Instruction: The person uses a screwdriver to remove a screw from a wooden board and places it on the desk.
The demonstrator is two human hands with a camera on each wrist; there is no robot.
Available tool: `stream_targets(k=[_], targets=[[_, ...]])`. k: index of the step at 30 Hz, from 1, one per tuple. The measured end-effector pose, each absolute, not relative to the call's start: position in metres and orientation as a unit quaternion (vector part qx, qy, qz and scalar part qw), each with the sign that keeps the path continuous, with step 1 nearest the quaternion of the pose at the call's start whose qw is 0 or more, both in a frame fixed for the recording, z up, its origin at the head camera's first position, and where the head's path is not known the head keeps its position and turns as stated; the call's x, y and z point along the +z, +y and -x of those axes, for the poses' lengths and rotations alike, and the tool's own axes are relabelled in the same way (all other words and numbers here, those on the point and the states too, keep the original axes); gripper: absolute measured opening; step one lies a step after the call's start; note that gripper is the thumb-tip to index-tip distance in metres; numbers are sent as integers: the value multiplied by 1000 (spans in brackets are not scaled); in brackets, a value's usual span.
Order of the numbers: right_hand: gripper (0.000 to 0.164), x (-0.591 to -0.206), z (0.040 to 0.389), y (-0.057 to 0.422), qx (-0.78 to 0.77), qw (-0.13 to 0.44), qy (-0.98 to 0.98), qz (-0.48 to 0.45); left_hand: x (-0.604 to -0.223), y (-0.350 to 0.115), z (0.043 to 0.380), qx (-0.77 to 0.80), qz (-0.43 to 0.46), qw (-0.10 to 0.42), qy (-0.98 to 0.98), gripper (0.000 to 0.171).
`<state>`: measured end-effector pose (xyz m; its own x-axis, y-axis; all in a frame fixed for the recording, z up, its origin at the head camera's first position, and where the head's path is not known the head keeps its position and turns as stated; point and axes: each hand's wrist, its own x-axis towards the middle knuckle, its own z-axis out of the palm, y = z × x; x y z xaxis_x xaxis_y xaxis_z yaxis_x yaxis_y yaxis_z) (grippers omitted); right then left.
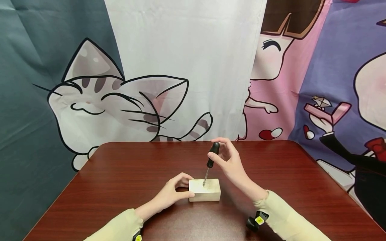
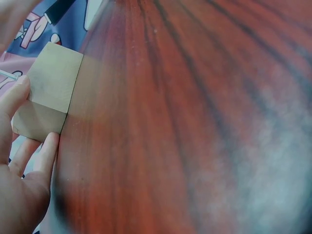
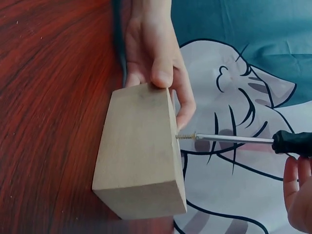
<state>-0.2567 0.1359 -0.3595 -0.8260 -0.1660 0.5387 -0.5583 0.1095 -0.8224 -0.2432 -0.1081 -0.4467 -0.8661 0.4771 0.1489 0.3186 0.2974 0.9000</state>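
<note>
A pale wooden block [image 1: 205, 196] lies on the tabletop. My left hand [image 1: 170, 193] grips its left end, with the thumb at the front face and fingers behind. My right hand [image 1: 231, 164] holds a screwdriver [image 1: 213, 154] by its black handle, thumb on one side and fingers on the other. The shaft slants slightly as it runs down to the block's top. In the right wrist view, a brass-coloured screw [image 3: 186, 137] stands partly out of that top face, and the screwdriver's tip meets its head.
The reddish-brown wooden table [image 1: 135, 167] spreads around the block and has rounded far corners. Behind it hangs a cloth backdrop [image 1: 187, 40] with cartoon figures. A wrist camera [image 1: 257, 221] sits at my right sleeve, close over the table.
</note>
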Motion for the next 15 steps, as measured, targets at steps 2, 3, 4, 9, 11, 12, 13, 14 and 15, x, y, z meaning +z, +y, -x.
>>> stream_targets(k=[2, 3, 4, 9, 11, 12, 13, 14, 15], targets=[[39, -358, 256, 135, 621, 158, -729, -242, -446, -108, 243, 538, -248, 74, 802, 43], [38, -358, 256, 135, 622, 158, -728, -241, -446, -108, 243, 538, -247, 75, 802, 43], [38, -357, 256, 135, 624, 158, -726, -242, -446, -107, 243, 538, -247, 75, 802, 43], [36, -356, 258, 137, 625, 154, -724, -247, -447, -107, 244, 536, -247, 73, 804, 43], [36, -355, 258, 139, 624, 151, -723, -254, -447, -107, 244, 536, -248, 73, 803, 43], [36, -354, 258, 139, 624, 148, -723, -258, -447, -108, 244, 537, -248, 73, 803, 43], [35, -354, 259, 140, 623, 145, -723, -261, -447, -108, 244, 537, -249, 74, 803, 44], [35, -353, 259, 141, 622, 142, -723, -264, -447, -108, 244, 537, -249, 75, 803, 44], [35, -353, 259, 141, 621, 139, -723, -268, -447, -108, 244, 537, -249, 76, 802, 44]])
